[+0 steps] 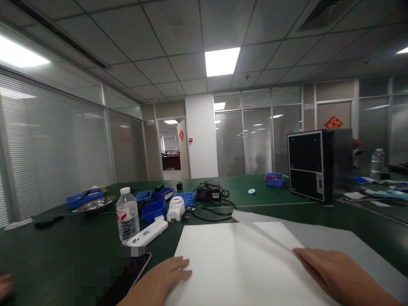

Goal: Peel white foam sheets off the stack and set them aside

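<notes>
A large sheet of white paper (229, 259) lies on the green table in front of me. My left hand (164, 276) rests at its left edge, fingers somewhat apart, fingertips on the paper. On the right, my right hand (334, 267) lies over the sheet with its fingers together at a raised fold or edge; whether it pinches the paper is hidden. Another pale sheet or flap (347, 246) spreads out beyond and beneath my right hand. A dark phone (134, 272) is beside my left wrist.
A water bottle (127, 216), a white device (148, 233), blue bins (154, 210), a metal dish (96, 205) and black adapters with cables (212, 192) stand behind and left. A black computer case (310, 165) is at the right. Part of another person's hand (5, 287) shows at the left edge.
</notes>
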### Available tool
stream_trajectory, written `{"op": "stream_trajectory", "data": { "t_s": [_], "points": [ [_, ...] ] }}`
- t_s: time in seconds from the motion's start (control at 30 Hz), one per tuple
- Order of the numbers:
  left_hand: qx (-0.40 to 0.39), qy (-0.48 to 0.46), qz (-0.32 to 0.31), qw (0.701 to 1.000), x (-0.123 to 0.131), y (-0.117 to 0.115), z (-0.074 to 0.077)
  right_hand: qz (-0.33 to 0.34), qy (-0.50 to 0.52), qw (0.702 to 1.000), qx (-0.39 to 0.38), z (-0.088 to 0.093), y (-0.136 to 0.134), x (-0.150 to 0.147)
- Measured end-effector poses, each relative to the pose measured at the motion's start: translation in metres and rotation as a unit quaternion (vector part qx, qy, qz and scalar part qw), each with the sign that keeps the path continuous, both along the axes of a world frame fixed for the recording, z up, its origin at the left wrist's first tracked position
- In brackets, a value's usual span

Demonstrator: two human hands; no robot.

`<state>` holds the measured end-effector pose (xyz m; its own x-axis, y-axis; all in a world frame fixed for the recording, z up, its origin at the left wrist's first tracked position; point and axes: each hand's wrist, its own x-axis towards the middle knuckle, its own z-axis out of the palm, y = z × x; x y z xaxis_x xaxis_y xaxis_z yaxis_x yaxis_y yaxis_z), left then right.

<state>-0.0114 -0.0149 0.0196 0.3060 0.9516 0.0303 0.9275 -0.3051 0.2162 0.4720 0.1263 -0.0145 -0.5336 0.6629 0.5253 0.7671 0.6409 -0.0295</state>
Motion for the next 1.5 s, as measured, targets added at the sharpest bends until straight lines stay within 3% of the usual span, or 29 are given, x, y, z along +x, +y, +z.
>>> {"op": "stream_trajectory", "data": {
  "t_s": [0.07, 0.13, 0.27, 0.37, 0.5, 0.7, 0.87, 1.13, 1.37, 1.5],
  "points": [
    [0.004, -0.002, 0.003, 1.0, -0.002, 0.002, -0.005, 0.067, -0.049, 0.997, -0.005, 0.004, -0.013, -0.013],
    [0.021, -0.009, 0.001, 1.0, -0.004, 0.002, -0.008, 0.071, -0.055, 0.996, 0.002, 0.007, -0.015, -0.015],
    [0.021, -0.009, 0.002, 1.0, -0.005, 0.002, -0.009, -0.098, 0.009, 0.995, -0.033, -0.001, 0.011, 0.01],
    [0.013, -0.014, 0.007, 1.0, -0.004, 0.001, -0.006, -0.153, 0.02, 0.981, -0.117, -0.01, 0.029, 0.029],
    [0.004, -0.016, 0.009, 1.0, -0.002, 0.0, -0.002, -0.132, 0.058, 0.97, -0.195, -0.014, 0.028, 0.026],
    [0.005, 0.002, -0.003, 1.0, 0.0, 0.002, -0.003, -0.071, 0.034, 0.986, -0.15, -0.015, 0.018, 0.01],
    [0.024, 0.0, -0.028, 0.999, -0.002, 0.002, -0.005, -0.055, 0.012, 0.98, -0.191, -0.016, 0.015, 0.01],
    [-0.003, 0.017, -0.011, 1.0, 0.007, -0.004, 0.007, -0.005, 0.014, 0.986, -0.167, -0.007, -0.004, -0.004],
    [0.024, -0.005, -0.027, 0.999, -0.004, 0.001, -0.003, 0.0, 0.028, 0.986, -0.162, -0.001, -0.008, -0.006],
    [0.033, 0.004, -0.016, 0.999, -0.003, 0.003, -0.01, -0.063, 0.06, 0.988, -0.13, -0.006, 0.007, 0.001]
  ]
}}
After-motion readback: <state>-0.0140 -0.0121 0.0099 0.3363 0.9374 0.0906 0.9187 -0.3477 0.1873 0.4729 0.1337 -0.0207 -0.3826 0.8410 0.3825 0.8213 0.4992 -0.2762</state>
